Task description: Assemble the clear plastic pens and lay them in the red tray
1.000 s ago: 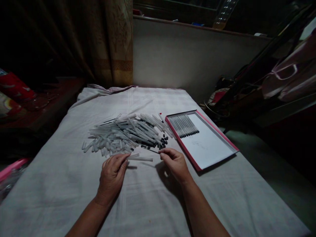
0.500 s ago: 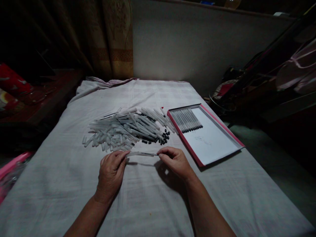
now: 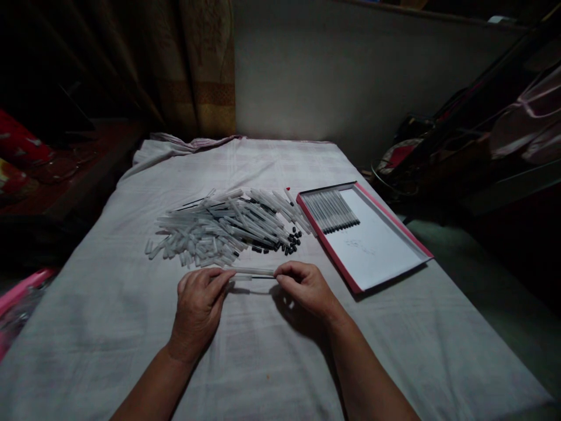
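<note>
My left hand (image 3: pixel 199 304) is closed, thumb and fingertips pinching the left end of a translucent pen barrel (image 3: pixel 254 271). Just below the barrel runs a thin dark ink refill (image 3: pixel 263 277), its left part looking pale. My right hand (image 3: pixel 307 286) pinches the refill's right end, and its fingertips also meet the barrel's right end. Both pieces lie roughly level, a little above the cloth. Beyond my hands spreads a pile of pen barrels (image 3: pixel 245 219), with pale caps (image 3: pixel 205 248) at its front left and small black plugs (image 3: pixel 291 245) at its right.
Right of the pile sits a shallow pink-edged box (image 3: pixel 335 266) with a row of assembled pens (image 3: pixel 331 211) in its far left part. A pale checked cloth (image 3: pixel 245 368) covers the table. At the left edge is something pink (image 3: pixel 24 289) beside clear plastic.
The barrel and refill, close together before, now show as two separate parallel lines. My right hand has shifted slightly left, toward my left hand.
</note>
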`<state>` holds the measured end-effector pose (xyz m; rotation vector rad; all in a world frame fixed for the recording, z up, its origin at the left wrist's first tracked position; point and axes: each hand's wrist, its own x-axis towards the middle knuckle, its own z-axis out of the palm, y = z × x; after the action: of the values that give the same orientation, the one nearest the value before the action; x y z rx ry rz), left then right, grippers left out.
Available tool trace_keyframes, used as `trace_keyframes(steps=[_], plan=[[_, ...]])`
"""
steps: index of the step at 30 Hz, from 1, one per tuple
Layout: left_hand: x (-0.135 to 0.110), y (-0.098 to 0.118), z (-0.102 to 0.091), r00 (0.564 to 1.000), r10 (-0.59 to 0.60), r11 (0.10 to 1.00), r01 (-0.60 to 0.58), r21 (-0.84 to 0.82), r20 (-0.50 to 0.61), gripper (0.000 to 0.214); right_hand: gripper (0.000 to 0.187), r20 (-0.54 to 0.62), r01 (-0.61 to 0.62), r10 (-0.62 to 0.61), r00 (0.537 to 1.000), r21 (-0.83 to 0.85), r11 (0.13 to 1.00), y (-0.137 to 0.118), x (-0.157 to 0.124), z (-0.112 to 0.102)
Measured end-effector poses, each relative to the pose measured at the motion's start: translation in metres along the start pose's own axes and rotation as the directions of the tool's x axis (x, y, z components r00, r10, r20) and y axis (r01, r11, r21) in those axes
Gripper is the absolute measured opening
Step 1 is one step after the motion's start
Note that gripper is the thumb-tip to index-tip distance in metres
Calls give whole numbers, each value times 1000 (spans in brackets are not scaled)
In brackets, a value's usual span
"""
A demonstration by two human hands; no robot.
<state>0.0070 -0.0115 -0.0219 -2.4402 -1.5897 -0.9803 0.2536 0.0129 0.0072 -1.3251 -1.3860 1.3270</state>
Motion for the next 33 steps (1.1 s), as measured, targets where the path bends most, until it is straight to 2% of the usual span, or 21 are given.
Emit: trace_keyframes(steps=[5, 8, 10, 12, 14, 15, 17, 20, 22, 25, 27, 29, 31, 33], plan=[[2, 7, 0, 997, 67, 997, -66, -47, 27, 22, 17, 78, 23, -18, 997, -65, 998, 2, -3, 14], [3, 9, 0, 998, 66, 992, -64, -110, 13, 23, 24, 47, 132, -130, 990, -45, 990, -3, -2, 25], [3, 9, 0, 1000, 28, 988, -30, -152, -12, 23, 28, -2, 185, -185, 983, 9, 983, -5, 3, 28], [2, 6, 1, 997, -40, 983, 29, -179, -59, 23, 33, -99, 167, -161, 982, 53, 984, -5, 12, 25], [1, 2, 2, 988, -112, 976, 89, -200, -106, 22, 36, -188, 145, -148, 971, -30, 989, -1, 22, 19], [0, 0, 3, 982, -140, 971, 112, -213, -123, 22, 34, -192, 143, -168, 967, -134, 980, 1, 27, 16], [-1, -3, 5, 975, -175, 960, 139, -241, -134, 22, 26, -122, 142, -207, 971, -405, 903, 5, 34, 13], [0, -5, 7, 978, -169, 954, 132, -268, -121, 23, 28, -17, 105, -168, 986, -715, 691, 4, 40, 17], [2, -4, 6, 983, -146, 955, 111, -274, -111, 23, 26, -11, 65, -126, 992, -810, 583, 0, 41, 23], [4, -3, 4, 988, -122, 959, 94, -269, -90, 25, 20, -23, 22, -79, 997, -854, 519, -6, 41, 28], [4, -2, 3, 991, -114, 963, 93, -254, -69, 26, 18, -32, 24, -93, 995, -834, 551, -5, 40, 27], [3, -3, 3, 993, -103, 969, 89, -231, -49, 27, 16, -57, 62, -153, 987, -738, 672, 1, 35, 24], [3, -3, 3, 996, -82, 976, 73, -207, -37, 27, 14, -111, 108, -188, 976, -504, 857, 10, 28, 21], [3, -3, 4, 998, -49, 982, 42, -184, -33, 27, 18, -147, 97, -116, 982, -132, 987, 16, 20, 19]])
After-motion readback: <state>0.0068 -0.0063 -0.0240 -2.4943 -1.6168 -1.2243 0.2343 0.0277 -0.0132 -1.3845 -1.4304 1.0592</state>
